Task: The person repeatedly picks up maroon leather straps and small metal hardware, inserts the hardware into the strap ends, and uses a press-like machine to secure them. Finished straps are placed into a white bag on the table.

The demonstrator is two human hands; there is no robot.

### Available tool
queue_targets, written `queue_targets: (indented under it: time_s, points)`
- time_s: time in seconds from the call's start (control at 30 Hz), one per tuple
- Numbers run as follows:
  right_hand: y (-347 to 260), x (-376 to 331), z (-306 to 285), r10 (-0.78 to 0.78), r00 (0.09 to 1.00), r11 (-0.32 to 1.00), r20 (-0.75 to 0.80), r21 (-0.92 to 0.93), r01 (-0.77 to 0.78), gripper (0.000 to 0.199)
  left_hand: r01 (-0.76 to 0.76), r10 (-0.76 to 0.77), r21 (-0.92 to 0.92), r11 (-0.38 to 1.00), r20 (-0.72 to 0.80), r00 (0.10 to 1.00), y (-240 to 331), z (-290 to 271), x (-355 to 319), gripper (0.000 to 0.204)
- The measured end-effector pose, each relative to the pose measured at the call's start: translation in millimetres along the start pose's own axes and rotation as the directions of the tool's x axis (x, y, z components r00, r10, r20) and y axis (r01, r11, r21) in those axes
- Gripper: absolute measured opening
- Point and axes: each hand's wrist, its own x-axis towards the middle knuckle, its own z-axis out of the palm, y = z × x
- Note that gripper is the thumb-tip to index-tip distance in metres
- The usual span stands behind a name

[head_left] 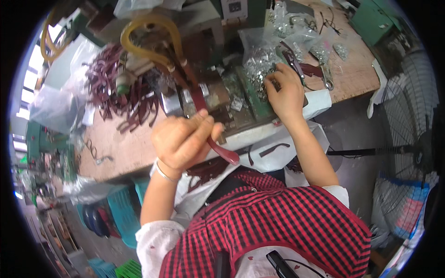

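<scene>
While the left hand (pixel 183 141) is raised above the near edge of the surface (pixel 125 148), its grip is closed around a dark red strap (pixel 204 111), which runs from the machine (pixel 218 92) down past the fingers to a rounded end near the checked apron (pixel 278 217). Right hand (pixel 285 92) rests farther back, fingers curled into a pile of small metal fittings (pixel 259 67) spilling from a clear bag (pixel 278 37); whether it pinches one cannot be told. More straps (pixel 116 88) lie heaped at left. Yellow hose (pixel 148 32) loops above the machine. Pliers (pixel 296 62) lie just beyond the right hand. Fan (pixel 408 125) stands at right.
</scene>
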Motion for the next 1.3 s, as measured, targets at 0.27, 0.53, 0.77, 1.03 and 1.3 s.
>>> queue_targets:
  time_s: [0.27, 0.53, 0.77, 1.03, 1.3]
  points:
    - [6.4, -7.4, 0.2, -0.023, 0.996, 0.973, -0.082, 0.225, 0.041, 0.008, 0.768, -0.747, 0.211, 0.604, 0.487, 0.453, 115.1, -43.7, -65.5, 0.066]
    - [8.9, -7.5, -1.3, -0.046, 0.999, 0.924, -0.016, 0.378, 0.048, 0.011, 0.624, -0.53, 0.301, 0.721, 0.819, 0.218, 121.4, -85.2, -83.9, 0.036]
    - [3.9, -9.4, 8.4, -0.078, 0.991, 0.967, -0.105, 0.232, 0.1, 0.013, 0.433, -0.3, 0.311, 0.846, 0.949, -0.097, 142.5, -119.7, -194.3, 0.068]
    - [-0.6, -10.1, 0.6, -0.02, 0.989, 1.0, -0.15, -0.011, 0.019, 0.012, 0.896, -0.63, 0.129, 0.425, 0.753, 0.19, -45.1, -128.0, -98.7, 0.027]
    - [-7.5, -9.7, 27.9, -0.057, 0.965, 0.998, -0.255, 0.008, 0.061, 0.018, 0.402, -0.7, 0.683, 0.61, 0.227, 0.677, -168.7, -55.9, -167.3, 0.031]
